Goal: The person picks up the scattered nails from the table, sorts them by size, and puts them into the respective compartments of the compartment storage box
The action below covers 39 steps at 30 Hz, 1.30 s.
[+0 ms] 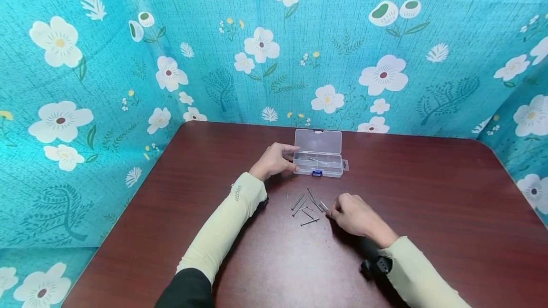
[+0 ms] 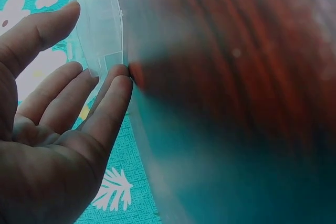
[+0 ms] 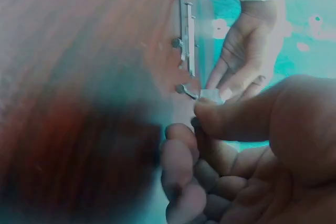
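Note:
My left hand (image 1: 274,161) is at the left side of a clear plastic compartment box (image 1: 329,172), its fingers fairly straight and touching the box's left end. In the left wrist view the thumb stands apart from the other fingers, beside the clear plastic (image 2: 100,19). The box's lid (image 1: 318,141) is raised, and a few thin pieces lie in its compartments. My right hand (image 1: 353,214) pinches a metal nail (image 1: 324,206) between thumb and forefinger, low over the table; the fingers partly hide it. Several loose nails (image 1: 310,222) lie just left of that hand.
The dark red-brown table (image 1: 428,194) has rounded far corners. A blue flowered curtain (image 1: 299,61) hangs behind and beside it. The box's blue latch (image 1: 317,173) faces me, and a clear hanging tab (image 1: 345,165) sticks out at its right end.

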Motion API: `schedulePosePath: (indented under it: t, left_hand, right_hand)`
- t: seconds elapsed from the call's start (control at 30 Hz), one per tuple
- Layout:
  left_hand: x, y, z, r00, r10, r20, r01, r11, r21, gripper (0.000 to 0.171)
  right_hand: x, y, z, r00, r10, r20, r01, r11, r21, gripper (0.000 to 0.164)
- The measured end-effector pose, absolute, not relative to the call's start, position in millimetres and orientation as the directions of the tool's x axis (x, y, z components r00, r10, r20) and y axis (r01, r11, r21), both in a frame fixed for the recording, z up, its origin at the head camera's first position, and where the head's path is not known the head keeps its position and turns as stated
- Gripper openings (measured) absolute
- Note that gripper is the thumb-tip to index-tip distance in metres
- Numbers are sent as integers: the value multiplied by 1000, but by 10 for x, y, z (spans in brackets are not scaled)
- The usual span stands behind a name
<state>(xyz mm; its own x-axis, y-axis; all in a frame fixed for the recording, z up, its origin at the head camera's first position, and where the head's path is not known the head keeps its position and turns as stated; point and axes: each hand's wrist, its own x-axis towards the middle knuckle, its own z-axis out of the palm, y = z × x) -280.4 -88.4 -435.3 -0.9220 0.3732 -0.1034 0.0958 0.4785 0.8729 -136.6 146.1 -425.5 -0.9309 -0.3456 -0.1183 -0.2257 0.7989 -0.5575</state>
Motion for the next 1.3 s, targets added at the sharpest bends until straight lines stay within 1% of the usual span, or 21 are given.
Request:
schedulePosePath:
  t: [0.1,0.2,0.37,0.5,0.93,1.1,1.3]
  left_hand:
    - [-2809,-883,-4358,-922,374,-102,101,485,869,66]
    - [-2815,-884,-4363,-922,373,-103,102,491,865,66]
    - [-2806,-872,-4346,-924,368,-106,96,490,867,65]
    - [-2804,-868,-4344,-927,357,-114,84,495,865,65]
    - [-2800,-857,-4330,-933,337,-130,61,503,862,66]
    - [-2796,-856,-4329,-935,330,-129,61,510,858,66]
    - [-2803,-853,-4322,-936,330,-122,71,515,854,66]
  right_hand:
    - [-1390,1504,-4228,-933,-350,-81,-241,779,-579,23]
    - [-1433,1549,-4224,-936,-351,-34,-258,747,-612,11]
    - [-1503,1618,-4263,-933,-359,10,-272,689,-672,7]
    - [-1544,1637,-4265,-936,-352,22,-271,676,-685,2]
    - [-1661,1638,-4272,-980,-197,40,-161,652,-741,14]
    - [-1727,1622,-4283,-984,-160,80,-167,664,-728,16]
    - [-1816,1613,-4286,-981,-150,126,-195,692,-695,17]
